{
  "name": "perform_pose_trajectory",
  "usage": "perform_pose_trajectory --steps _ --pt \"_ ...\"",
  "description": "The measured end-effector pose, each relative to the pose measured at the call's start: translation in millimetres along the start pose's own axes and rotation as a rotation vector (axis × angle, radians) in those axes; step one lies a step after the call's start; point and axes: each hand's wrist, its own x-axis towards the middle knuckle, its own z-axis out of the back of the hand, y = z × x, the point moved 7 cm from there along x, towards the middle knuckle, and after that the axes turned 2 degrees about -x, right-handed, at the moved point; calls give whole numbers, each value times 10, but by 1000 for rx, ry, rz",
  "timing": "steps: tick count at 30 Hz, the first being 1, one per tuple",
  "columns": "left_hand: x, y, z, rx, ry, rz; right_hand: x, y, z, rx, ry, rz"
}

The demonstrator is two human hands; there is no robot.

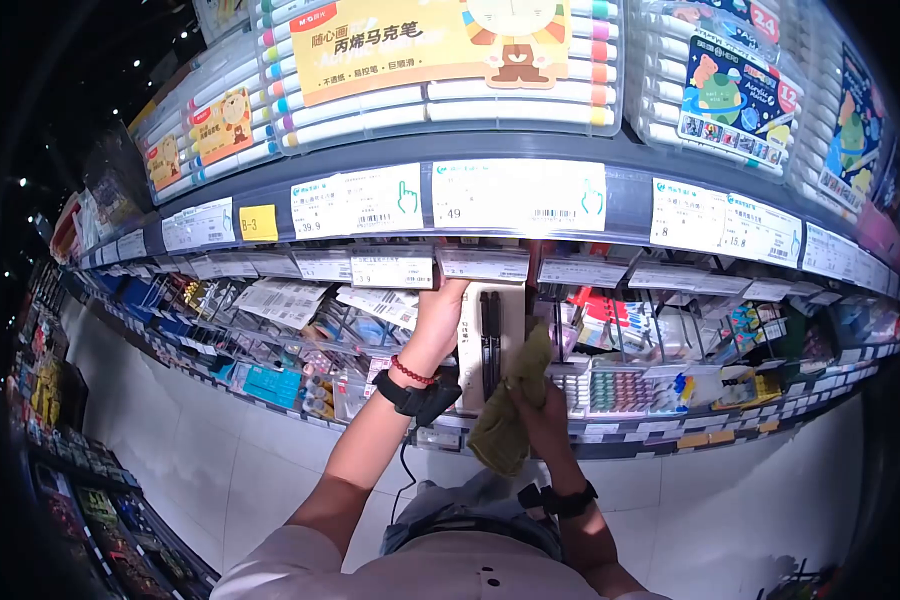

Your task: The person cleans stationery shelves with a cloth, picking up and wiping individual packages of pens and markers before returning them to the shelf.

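A long white pen box (510, 312) with black pens (491, 335) in it juts out from under the upper shelf, in front of my body. My left hand (444, 308) is closed on the box's left side near its far end. Its fingertips are partly hidden beneath a hanging price label (483, 264). My right hand (547, 412) grips a bunched olive-green cloth (505, 430), part of which lies against the right side of the box.
Above, the shelf edge (370, 160) carries price tags, with marker sets (440, 60) standing on it. Hooks and packs of stationery (620, 320) fill the lower rack on both sides. Pale tiled floor (270, 450) lies below, and another goods rack (100, 510) stands at left.
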Motion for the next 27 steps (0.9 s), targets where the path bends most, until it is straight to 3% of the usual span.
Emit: perform_pose_trajectory --steps 6,11,14,16,18,20,25,26,27 --pt "230 67 144 12 -84 -146 212 -16 12 8 -76 23" --pt "379 149 341 419 -21 -200 226 66 -14 68 -135 21" --pt "433 269 480 635 117 -202 195 162 -22 242 -161 23" --pt "420 380 474 137 124 25 231 216 9 109 -186 53" --pt "388 440 504 87 134 78 286 208 45 -64 -195 73" --pt "323 390 549 334 124 -4 404 88 98 -271 -190 87" --pt "-117 -218 520 575 19 -133 708 -51 -3 10 -201 115" --pt "-210 -279 641 380 -53 -110 834 -205 -28 71 -168 84" --pt "-249 -299 828 410 -41 -62 893 -257 -70 154 -130 96"
